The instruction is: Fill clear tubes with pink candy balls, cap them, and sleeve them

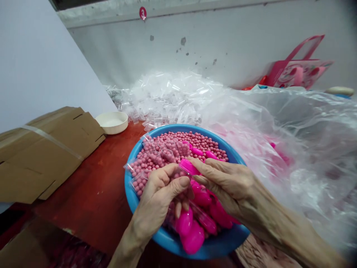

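Above a blue basin (pixel 167 241), my left hand (pixel 157 195) is closed around a small clear plastic container with pink beads in it. A bright pink cap (pixel 189 167) sits at the container's top end, pinched by the fingers of my right hand (pixel 232 182). Whether the cap is fully seated I cannot tell. Round pink beads (pixel 203 140) fill the back of the basin. Several clear containers (pixel 167 147) with beads lie on top of them at the left. Glossy pink plastic pieces (pixel 193 238) are heaped under my hands, partly hidden by them.
Behind the basin is a large heap of clear plastic containers (pixel 173 93). Clear plastic bags (pixel 306 149) with pink pieces spread on the right. A white round dish (pixel 113 123) and folded cardboard (pixel 55 152) are on the red table (pixel 97 190). A pink bag (pixel 298 70) leans on the wall.
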{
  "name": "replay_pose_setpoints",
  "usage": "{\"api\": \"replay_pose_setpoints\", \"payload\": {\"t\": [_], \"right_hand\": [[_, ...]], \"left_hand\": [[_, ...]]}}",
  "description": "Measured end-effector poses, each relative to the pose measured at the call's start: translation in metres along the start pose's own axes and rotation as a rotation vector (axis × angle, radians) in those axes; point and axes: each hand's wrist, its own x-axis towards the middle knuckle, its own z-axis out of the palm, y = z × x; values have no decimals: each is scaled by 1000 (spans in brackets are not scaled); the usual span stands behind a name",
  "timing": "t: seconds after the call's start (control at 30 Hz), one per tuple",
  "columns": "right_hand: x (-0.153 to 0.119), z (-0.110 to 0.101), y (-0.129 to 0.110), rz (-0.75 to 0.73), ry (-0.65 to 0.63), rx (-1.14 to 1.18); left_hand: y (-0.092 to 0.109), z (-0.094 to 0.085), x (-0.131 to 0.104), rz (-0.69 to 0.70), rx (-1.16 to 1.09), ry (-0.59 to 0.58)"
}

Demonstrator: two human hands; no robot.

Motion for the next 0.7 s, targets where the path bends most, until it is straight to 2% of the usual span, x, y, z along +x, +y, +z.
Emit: {"api": "replay_pose_setpoints", "payload": {"t": [0.1, 0.2, 0.33, 0.5, 0.6, 0.7], "right_hand": [[5, 2, -11, -24, -2, -208], [14, 8, -22, 15, 18, -308], [21, 14, -25, 39, 12, -315], [21, 17, -18, -108, 69, -335], [20, 21, -15, -176, 56, -350], [21, 26, -16, -127, 72, -256]], "left_hand": [[2, 3, 3, 53, -49, 14], [4, 6, 4, 108, -71, 59], [5, 10, 2, 114, -36, 181], [4, 13, -3, 143, -46, 168], [3, 13, -5, 127, -42, 172], [4, 11, -4, 121, -23, 204]]}}
